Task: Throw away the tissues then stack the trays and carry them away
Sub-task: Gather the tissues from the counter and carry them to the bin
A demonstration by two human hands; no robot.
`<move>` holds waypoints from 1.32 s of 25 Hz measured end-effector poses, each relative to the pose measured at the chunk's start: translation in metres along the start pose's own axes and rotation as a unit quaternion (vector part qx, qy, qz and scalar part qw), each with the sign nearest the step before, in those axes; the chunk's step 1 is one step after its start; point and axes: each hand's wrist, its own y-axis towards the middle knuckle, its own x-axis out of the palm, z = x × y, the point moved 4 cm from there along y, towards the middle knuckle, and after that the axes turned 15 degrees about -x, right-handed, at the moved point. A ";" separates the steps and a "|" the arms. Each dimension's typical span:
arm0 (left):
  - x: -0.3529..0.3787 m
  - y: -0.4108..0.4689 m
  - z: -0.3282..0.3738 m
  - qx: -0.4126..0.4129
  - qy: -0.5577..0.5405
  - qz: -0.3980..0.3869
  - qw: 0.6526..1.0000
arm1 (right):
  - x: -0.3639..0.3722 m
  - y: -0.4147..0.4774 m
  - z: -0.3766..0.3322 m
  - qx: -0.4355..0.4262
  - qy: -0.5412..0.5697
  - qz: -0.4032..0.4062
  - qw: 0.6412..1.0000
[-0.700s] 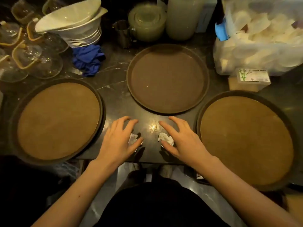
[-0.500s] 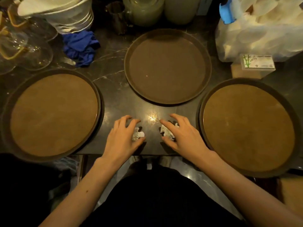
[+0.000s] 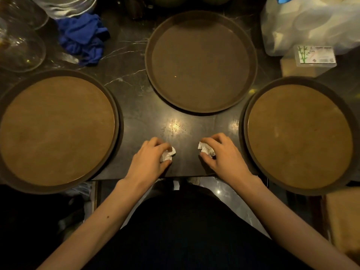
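Near the lower centre, on glossy dark marble [image 3: 136, 106], left hand [image 3: 150, 162] and right hand [image 3: 222, 154] each pinch a crumpled white tissue [image 3: 168, 154] (the right one [image 3: 206, 149] looks fluffier) between three round brown trays [image 3: 201, 61].

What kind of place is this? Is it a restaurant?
Probably yes, a restaurant or café service counter. Three big round serving trays lie on a dark marble counter, with glassware at the back left and a bin of white dishes at the back right.
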 end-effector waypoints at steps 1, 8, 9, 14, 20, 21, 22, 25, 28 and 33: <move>0.001 0.000 0.000 0.005 -0.004 -0.004 1.000 | 0.000 0.001 0.000 0.002 -0.002 -0.003 1.000; 0.000 -0.004 -0.003 0.040 -0.045 -0.009 0.998 | 0.006 0.000 -0.011 0.022 -0.002 0.012 1.000; -0.001 -0.006 -0.003 0.043 -0.052 -0.010 0.998 | 0.005 -0.002 -0.013 0.027 0.005 0.026 0.999; -0.019 -0.013 0.000 0.087 -0.114 0.032 0.989 | -0.003 -0.017 -0.034 0.032 0.025 0.133 0.990; -0.014 -0.021 0.018 0.172 -0.151 -0.007 0.973 | 0.008 -0.059 -0.063 0.086 0.057 0.221 0.970; -0.010 -0.024 0.022 0.181 -0.145 -0.015 0.973 | 0.010 -0.070 -0.065 0.098 0.062 0.233 0.965; -0.005 -0.028 0.027 0.188 -0.141 -0.026 0.972 | 0.013 -0.081 -0.065 0.111 0.063 0.244 0.961; 0.007 -0.051 0.045 0.217 -0.130 -0.049 0.966 | 0.018 -0.120 -0.065 0.146 0.059 0.273 0.949; 0.019 -0.087 0.060 0.235 -0.113 -0.054 0.964 | 0.021 -0.166 -0.069 0.157 0.062 0.314 0.934; 0.069 -0.169 0.099 0.252 -0.080 -0.048 0.963 | 0.033 -0.269 -0.060 0.154 0.052 0.349 0.923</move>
